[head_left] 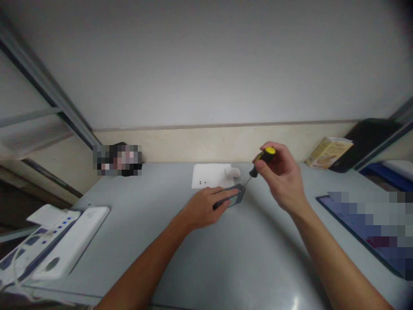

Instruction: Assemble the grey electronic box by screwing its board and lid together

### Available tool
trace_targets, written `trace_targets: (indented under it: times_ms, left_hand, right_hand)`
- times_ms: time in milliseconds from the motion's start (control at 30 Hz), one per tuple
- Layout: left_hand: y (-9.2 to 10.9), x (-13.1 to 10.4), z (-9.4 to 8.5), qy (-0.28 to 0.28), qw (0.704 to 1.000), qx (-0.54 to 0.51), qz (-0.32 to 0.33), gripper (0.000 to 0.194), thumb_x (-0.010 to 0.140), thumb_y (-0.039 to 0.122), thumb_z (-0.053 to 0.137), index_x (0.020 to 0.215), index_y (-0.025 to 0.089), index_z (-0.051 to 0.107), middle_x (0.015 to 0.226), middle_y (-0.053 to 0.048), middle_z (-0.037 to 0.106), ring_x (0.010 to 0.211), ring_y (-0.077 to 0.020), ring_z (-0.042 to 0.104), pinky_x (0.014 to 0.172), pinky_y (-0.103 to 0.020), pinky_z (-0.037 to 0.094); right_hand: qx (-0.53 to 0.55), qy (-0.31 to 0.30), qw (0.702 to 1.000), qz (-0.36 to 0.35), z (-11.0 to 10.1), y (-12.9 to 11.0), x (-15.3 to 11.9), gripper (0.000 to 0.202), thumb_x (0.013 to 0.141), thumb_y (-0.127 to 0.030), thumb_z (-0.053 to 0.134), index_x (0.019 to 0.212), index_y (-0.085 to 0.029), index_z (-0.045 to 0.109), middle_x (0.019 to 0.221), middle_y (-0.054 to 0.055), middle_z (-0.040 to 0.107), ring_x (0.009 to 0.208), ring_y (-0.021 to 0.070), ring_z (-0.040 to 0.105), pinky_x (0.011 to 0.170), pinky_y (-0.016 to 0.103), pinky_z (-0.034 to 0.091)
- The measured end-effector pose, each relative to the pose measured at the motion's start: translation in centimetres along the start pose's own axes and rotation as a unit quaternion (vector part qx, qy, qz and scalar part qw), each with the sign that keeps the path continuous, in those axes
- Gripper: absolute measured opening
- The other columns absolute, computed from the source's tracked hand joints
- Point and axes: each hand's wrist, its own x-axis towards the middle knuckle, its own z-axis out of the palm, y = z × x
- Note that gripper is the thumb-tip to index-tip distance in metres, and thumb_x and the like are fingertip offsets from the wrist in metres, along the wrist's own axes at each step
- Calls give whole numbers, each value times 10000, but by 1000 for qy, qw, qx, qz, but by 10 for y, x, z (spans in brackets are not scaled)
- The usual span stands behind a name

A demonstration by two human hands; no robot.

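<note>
My left hand (pixel 206 206) is closed around a small dark handheld device (pixel 237 197) with a greenish panel on its side, tilted just above the table. In my right hand (pixel 285 181) is a screwdriver (pixel 266 156) with a black and yellow handle. Its thin shaft slants down to the left, and the tip meets or nearly meets the device's far right corner. Behind the device lies a white sheet of paper (pixel 211 172) with several tiny dark pieces (pixel 200 182), probably screws. A small white object (pixel 232 172) rests at the sheet's right side.
On the grey table (pixel 135 241), white boxes (pixel 74 241) and a cable lie at the left. A dark-edged tablet-like panel (pixel 351 232), partly blurred, lies right. A yellow carton (pixel 329 153) and a black case (pixel 364 142) lean at the back right. A pixelated dark item (pixel 121 159) stands back left.
</note>
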Motion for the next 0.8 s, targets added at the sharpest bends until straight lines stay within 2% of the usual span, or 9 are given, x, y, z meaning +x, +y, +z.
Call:
trace_targets:
  times_ms: [200, 333, 433, 500, 567, 667, 733, 800]
  left_hand:
    - [-10, 0, 10, 24, 999, 19, 13, 392, 1040, 343, 472, 1426, 313, 536, 1139, -32, 707, 956, -160, 664, 910, -316, 525]
    - [-12, 0, 12, 27, 999, 25, 17, 388, 1040, 333, 478, 1422, 307, 540, 1099, -33, 707, 938, -154, 662, 884, -303, 527]
    - [-12, 0, 11, 26, 999, 31, 20, 394, 1040, 329, 478, 1430, 309, 534, 1081, -35, 704, 926, -153, 658, 875, -298, 526]
    - [-12, 0, 10, 26, 999, 38, 22, 398, 1040, 332, 477, 1434, 310, 532, 1065, -36, 702, 917, -153, 657, 870, -296, 526]
    - [-11, 0, 9, 26, 998, 45, 25, 400, 1043, 336, 469, 1437, 305, 532, 1045, -38, 702, 906, -153, 655, 860, -292, 526]
    - [-10, 1, 8, 28, 998, 48, 28, 392, 1045, 342, 461, 1423, 291, 549, 1040, -43, 707, 897, -154, 656, 853, -293, 530]
    - [-10, 1, 8, 33, 998, 45, 30, 384, 1044, 339, 460, 1410, 284, 563, 1048, -48, 712, 893, -154, 659, 853, -297, 535]
    - [-11, 0, 8, 35, 998, 38, 29, 385, 1044, 338, 462, 1413, 288, 561, 1068, -50, 714, 904, -155, 662, 859, -302, 538]
  right_hand:
    - [-17, 42, 999, 25, 3, 6, 1, 279, 882, -408, 698, 1091, -247, 609, 961, 19, 604, 662, 109, 516, 550, 243, 435]
    - [5, 78, 996, 47, 2, 14, 1, 303, 849, -445, 734, 989, -254, 545, 787, -26, 567, 598, 104, 502, 526, 228, 416]
    - [23, 102, 993, 55, 4, 19, 0, 377, 890, -534, 655, 1142, -282, 531, 675, -55, 472, 547, 111, 457, 490, 225, 379]
    - [61, 92, 991, 73, 5, 21, 0, 442, 947, -612, 503, 1266, -306, 494, 683, -47, 476, 521, 113, 414, 460, 225, 341]
    - [106, 68, 986, 105, 4, 22, 1, 441, 970, -637, 411, 1264, -320, 497, 719, -34, 512, 514, 110, 395, 450, 222, 323]
    - [122, 80, 980, 135, -1, 22, 3, 342, 900, -593, 592, 1066, -296, 555, 794, -31, 538, 544, 91, 404, 457, 202, 334]
    - [94, 124, 978, 143, -4, 24, 4, 357, 821, -564, 711, 963, -279, 549, 786, -45, 506, 559, 83, 410, 464, 191, 360]
    - [43, 159, 975, 149, -7, 28, 5, 387, 792, -586, 731, 929, -267, 558, 728, -56, 460, 549, 84, 412, 462, 193, 376]
